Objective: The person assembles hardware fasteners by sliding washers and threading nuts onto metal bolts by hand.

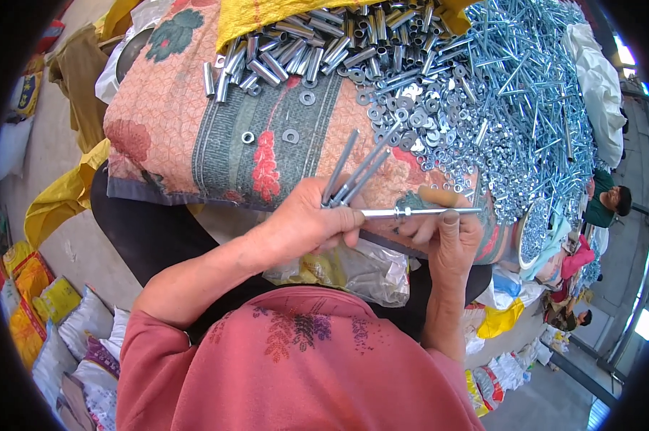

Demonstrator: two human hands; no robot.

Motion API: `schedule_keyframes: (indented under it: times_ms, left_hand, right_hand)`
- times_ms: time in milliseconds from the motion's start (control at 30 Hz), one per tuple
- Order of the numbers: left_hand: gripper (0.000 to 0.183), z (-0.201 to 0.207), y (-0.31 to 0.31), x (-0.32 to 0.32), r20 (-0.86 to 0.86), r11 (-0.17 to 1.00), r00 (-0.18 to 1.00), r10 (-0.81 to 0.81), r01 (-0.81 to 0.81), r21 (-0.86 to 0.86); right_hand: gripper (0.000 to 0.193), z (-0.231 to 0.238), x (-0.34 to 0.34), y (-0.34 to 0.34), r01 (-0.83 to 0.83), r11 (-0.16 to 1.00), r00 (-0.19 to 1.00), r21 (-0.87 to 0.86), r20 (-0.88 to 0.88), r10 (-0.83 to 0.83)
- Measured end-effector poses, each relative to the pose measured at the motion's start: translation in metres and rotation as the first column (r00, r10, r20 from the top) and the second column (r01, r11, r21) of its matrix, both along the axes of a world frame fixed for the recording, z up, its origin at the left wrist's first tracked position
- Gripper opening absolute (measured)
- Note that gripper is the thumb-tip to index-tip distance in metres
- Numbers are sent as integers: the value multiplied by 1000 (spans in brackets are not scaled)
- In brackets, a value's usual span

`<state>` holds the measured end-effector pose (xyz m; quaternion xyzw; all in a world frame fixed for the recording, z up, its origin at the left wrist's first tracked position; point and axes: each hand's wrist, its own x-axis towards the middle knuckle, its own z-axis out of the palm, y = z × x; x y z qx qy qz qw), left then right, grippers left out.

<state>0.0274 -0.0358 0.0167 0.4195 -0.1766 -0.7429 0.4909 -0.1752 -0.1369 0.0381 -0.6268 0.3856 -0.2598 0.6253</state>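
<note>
My left hand (306, 219) is closed round several long steel bolts (347, 176) that point up and away from the fist. Between its thumb and fingers it also grips a bolt lying level (371, 213), which reaches across to the right. Partway along that bolt sits a small nut (408, 211). My right hand (455, 241) pinches the bolt's right-hand end, thumb on the near side; one of its fingers wears a tan cover (439, 196). Both hands are above the near edge of a patterned padded cloth (173, 136). The bolt heads inside my left fist are hidden.
Metal sleeves (288, 54) spill from a yellow sack (267, 14) at the far side. Washers (410, 115), nuts (453, 169) and a heap of long bolts (532, 86) cover the right. A white bowl of small parts (523, 248) stands beyond my right hand. Other people sit farther right.
</note>
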Motion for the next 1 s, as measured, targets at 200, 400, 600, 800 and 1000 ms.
schedule_keyframes:
  times_ms: [200,400,600,800,1000]
  left_hand:
    - [6,1,2,-4,-42,1000,999,-7,8,23]
    - [7,0,-1,-9,-9,999,1000,-29,29,28]
    - [6,-2,-2,-6,-70,996,997,19,-13,84]
    - [15,-21,12,-28,743,865,590,315,144,-481]
    - [17,-5,2,-3,283,967,957,-68,134,-219]
  right_hand:
    - [52,16,2,0,-77,979,997,186,-6,79]
    - [54,11,-1,-4,-47,988,994,149,110,30]
    - [32,2,1,4,-48,981,994,189,104,28]
    - [16,-7,21,34,161,970,987,181,-18,-160]
    - [21,13,-3,11,-91,996,965,4,-245,89]
